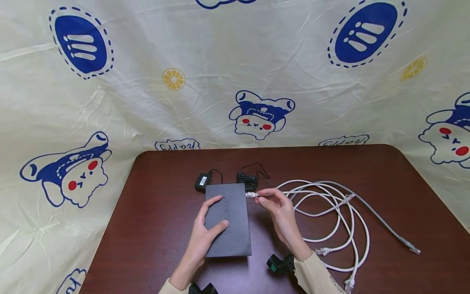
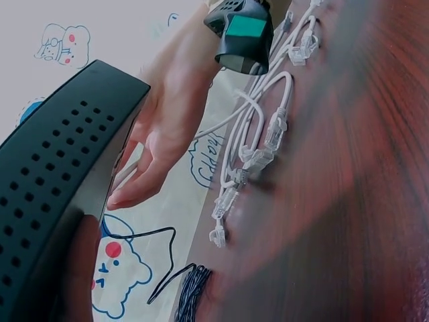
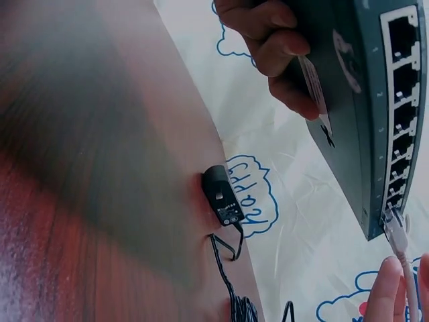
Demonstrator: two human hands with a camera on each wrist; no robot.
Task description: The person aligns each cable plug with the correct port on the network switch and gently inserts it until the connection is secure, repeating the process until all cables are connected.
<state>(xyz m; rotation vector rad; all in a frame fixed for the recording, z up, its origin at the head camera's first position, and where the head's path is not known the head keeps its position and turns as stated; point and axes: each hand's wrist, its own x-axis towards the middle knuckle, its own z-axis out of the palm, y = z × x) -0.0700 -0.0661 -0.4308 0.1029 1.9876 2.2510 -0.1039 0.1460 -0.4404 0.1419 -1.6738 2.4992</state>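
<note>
A dark grey network switch (image 1: 235,234) is held up above the table by my left hand (image 1: 205,232). The thumb lies on its top face, and in the right wrist view curled fingers (image 3: 268,40) support the underside. A row of ports (image 3: 404,94) runs along one side. My right hand (image 1: 280,212) pinches a white network cable just behind its clear plug (image 1: 251,194). That plug (image 3: 395,228) meets the port at the far end of the row; how deep it sits I cannot tell. Perforations cover the side (image 2: 57,154) facing the left wrist camera.
Several white network cables (image 1: 358,220) lie in loose loops at the right, some with plugs (image 1: 323,251) towards me. Behind the switch are a black power adapter (image 1: 202,182) and its bundled black cord (image 1: 247,181). A printed cloth (image 1: 205,110) hangs beyond the brown table (image 1: 154,228).
</note>
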